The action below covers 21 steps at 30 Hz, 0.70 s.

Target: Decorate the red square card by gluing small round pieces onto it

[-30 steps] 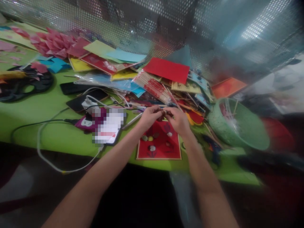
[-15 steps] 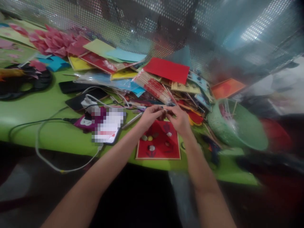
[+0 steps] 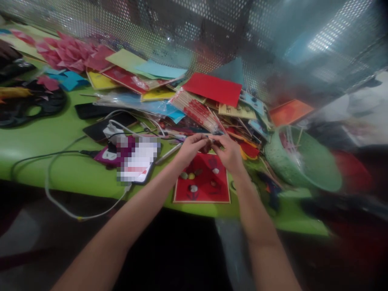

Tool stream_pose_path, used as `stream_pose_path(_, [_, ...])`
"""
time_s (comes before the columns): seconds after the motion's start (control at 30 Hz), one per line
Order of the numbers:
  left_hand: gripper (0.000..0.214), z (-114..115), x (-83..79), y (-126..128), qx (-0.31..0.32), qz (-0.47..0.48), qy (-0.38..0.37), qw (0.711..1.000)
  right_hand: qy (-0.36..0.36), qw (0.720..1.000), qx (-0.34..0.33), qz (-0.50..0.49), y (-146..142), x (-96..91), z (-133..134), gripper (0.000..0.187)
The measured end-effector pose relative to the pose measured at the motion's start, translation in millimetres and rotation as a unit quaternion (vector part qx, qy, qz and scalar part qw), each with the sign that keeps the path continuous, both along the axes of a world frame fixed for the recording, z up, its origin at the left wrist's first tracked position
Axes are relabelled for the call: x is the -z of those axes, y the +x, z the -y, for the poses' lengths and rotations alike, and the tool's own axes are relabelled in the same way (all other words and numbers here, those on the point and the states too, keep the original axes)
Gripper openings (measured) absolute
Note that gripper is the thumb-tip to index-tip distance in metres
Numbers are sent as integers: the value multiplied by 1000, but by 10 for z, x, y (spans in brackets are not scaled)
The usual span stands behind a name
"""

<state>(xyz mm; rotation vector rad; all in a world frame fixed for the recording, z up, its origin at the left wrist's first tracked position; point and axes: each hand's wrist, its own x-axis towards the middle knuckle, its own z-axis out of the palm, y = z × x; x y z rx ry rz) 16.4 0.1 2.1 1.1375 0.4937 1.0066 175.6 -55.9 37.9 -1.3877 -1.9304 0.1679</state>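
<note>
My left hand (image 3: 195,146) and my right hand (image 3: 226,148) meet at the fingertips above the far edge of a red square card (image 3: 209,193). Both are closed in a pinch around something small and pale, mostly hidden by the fingers; its kind cannot be made out. Below them the card lies flat near the table's front edge. It bears dark drawn shapes, a yellow round piece (image 3: 191,176), a white round piece (image 3: 193,188) and a further whitish piece (image 3: 215,171).
A phone (image 3: 139,161) on a cable lies left of the card, beside a purple power strip (image 3: 112,157). Behind are piled coloured papers (image 3: 212,89) and bundled sticks (image 3: 194,107). A green basket (image 3: 303,161) stands right, scissors-like dark tools (image 3: 271,188) nearer.
My hands stay in nearly the same place, with the fingers shifting slightly around the small piece. A dark shape has come into view at the far left edge.
</note>
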Motion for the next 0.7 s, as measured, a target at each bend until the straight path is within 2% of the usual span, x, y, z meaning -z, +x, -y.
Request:
stream_pose_path(0.17, [24,11,6,7,-11,0,-1,1000,4,1000,5,16,-28,8,4,28])
stream_pose_path(0.4, [14,-6,40,29,-36,-17,4,999,1,999,6,32,-48,34,-6,28])
stream_pose_path(0.7, [12,9,24,22,-34,-14,1,999,-10,1000,12,8,-38,23,-13,25])
